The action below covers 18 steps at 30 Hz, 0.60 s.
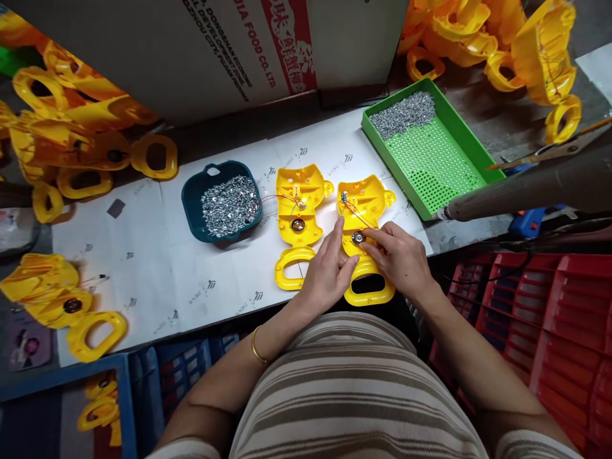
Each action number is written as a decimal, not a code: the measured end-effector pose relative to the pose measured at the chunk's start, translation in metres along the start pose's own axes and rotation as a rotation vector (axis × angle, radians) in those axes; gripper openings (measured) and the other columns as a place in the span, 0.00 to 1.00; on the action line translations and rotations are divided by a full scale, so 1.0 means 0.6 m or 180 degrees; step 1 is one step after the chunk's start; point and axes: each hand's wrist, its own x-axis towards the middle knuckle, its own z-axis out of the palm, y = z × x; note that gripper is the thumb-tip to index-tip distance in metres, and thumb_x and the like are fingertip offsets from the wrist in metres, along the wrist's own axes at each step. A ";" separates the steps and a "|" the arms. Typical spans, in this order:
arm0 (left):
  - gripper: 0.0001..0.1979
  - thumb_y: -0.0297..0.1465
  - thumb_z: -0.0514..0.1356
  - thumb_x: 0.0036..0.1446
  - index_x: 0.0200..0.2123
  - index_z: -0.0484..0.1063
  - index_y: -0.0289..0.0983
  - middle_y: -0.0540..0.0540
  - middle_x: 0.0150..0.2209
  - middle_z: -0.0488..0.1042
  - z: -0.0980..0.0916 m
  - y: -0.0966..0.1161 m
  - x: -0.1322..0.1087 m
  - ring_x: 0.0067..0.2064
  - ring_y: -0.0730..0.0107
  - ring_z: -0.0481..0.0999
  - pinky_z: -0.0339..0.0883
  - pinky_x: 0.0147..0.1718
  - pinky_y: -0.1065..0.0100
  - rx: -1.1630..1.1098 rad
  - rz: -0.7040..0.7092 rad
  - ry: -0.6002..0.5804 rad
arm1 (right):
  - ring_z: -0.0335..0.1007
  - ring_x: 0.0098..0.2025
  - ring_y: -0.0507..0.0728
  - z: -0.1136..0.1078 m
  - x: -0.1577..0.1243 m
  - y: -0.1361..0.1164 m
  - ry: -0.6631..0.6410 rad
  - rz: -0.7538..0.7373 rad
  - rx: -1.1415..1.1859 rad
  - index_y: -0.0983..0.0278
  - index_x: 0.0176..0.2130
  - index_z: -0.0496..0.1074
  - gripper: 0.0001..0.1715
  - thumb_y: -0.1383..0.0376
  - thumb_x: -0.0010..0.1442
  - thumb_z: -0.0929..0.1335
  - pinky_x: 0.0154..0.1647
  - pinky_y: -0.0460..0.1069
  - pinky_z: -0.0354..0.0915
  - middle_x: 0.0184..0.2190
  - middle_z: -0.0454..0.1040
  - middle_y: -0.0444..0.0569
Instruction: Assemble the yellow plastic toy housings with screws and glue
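Two hands (329, 271) (404, 258) at one yellow shell (367, 193)

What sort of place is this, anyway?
Probably a factory or workshop: there are piles of matching yellow plastic shells, a green tray holding small metal parts, and a tiny circuit board on one shell.

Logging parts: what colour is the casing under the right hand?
Yellow casing, best seen in the head view.
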 end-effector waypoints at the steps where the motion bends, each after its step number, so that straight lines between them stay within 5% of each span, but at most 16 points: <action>1: 0.36 0.31 0.56 0.62 0.69 0.41 0.42 0.38 0.55 0.68 0.000 0.000 0.000 0.29 0.80 0.72 0.71 0.33 0.73 0.0007 -0.0007 -0.0002 | 0.66 0.27 0.51 0.001 0.000 0.000 0.0024 0.0026 -0.0076 0.58 0.43 0.77 0.13 0.58 0.61 0.68 0.23 0.46 0.50 0.31 0.72 0.46; 6: 0.37 0.30 0.56 0.62 0.69 0.40 0.41 0.35 0.59 0.65 -0.001 0.001 0.002 0.29 0.80 0.72 0.71 0.34 0.72 0.0045 0.0041 -0.0045 | 0.60 0.23 0.49 0.009 -0.003 0.012 0.0123 -0.0087 -0.0315 0.54 0.42 0.78 0.15 0.53 0.63 0.65 0.20 0.47 0.42 0.28 0.71 0.44; 12: 0.36 0.31 0.56 0.62 0.69 0.42 0.39 0.34 0.58 0.67 0.003 -0.001 0.001 0.31 0.77 0.73 0.71 0.37 0.69 0.0202 0.0186 0.0059 | 0.62 0.24 0.48 0.024 -0.002 0.030 0.0229 -0.0247 0.0099 0.55 0.42 0.79 0.15 0.56 0.64 0.64 0.21 0.46 0.47 0.25 0.68 0.43; 18: 0.36 0.30 0.56 0.62 0.69 0.42 0.37 0.39 0.48 0.73 0.003 -0.006 -0.002 0.27 0.78 0.71 0.71 0.36 0.69 0.0065 0.0084 0.0125 | 0.63 0.23 0.48 0.006 -0.018 0.021 0.1053 -0.0465 0.0773 0.62 0.39 0.78 0.11 0.62 0.62 0.66 0.25 0.45 0.57 0.23 0.69 0.43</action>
